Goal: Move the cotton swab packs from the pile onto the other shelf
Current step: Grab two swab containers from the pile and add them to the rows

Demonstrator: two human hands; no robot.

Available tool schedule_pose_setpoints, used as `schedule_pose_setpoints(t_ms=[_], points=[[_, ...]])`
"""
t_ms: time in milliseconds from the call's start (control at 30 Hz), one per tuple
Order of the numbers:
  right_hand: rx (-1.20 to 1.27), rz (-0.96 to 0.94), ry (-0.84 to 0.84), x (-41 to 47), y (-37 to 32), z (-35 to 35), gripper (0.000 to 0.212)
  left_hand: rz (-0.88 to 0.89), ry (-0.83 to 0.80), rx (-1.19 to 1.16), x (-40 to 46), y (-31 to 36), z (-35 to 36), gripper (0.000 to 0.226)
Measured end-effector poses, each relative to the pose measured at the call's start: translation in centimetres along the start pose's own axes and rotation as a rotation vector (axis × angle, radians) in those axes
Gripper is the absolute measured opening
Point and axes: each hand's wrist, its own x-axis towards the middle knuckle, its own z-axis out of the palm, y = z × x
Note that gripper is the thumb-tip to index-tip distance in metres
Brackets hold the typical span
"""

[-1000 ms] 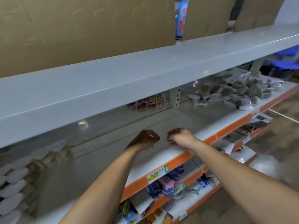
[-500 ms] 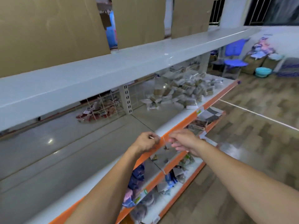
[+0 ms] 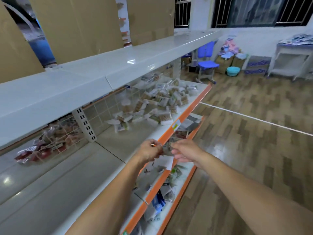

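Observation:
The cotton swab packs lie in a loose pile on the right section of the white middle shelf, behind its orange front strip. Both my hands hover close together at that strip, well short of the pile. My left hand has its fingers curled in, and I see nothing in them. Beside it, the fingers of my right hand are relaxed and empty. The left shelf section stretches bare below my left arm.
A wide white top shelf overhangs the pile, with cardboard boxes on it. A perforated post divides the sections. Red packs lie behind wire mesh. Lower shelves hold small goods. A blue chair stands on the wooden floor.
The view has swung right, bringing the swab pile closer and more central. Both hands have shifted from over the bare shelf to its orange front edge, still empty.

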Motion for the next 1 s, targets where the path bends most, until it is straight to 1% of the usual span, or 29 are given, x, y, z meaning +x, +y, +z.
schedule_pose_setpoints(t_ms=[67,167,433,567,733,867,1000], points=[[-0.004,0.008,0.037,2.1,-0.7,-1.3,0.012,0.008,-0.019,-0.028,2.7,1.3,0.9,0.002],[0.026,0.015,0.074,5.4,-2.5,-3.1,0.011,0.026,-0.039,-0.073,7.1,3.7,1.7,0.006],[0.097,-0.016,0.115,12.8,-6.3,-7.8,0.011,0.103,-0.041,0.051,17.5,8.6,2.4,0.005],[0.103,-0.05,0.12,16.0,-7.1,-10.2,0.016,0.111,-0.039,0.073,21.5,9.9,3.3,0.008],[0.072,-0.052,0.108,20.7,-7.4,-13.9,0.014,0.18,0.037,0.177,26.2,11.6,4.7,0.011],[0.02,-0.054,0.079,25.4,-7.8,-17.4,0.014,0.162,0.1,0.209,29.7,13.5,6.1,0.008],[-0.029,-0.069,0.01,30.1,-8.8,-20.9,0.004,0.123,0.167,0.21,32.6,15.5,8.5,0.023]])
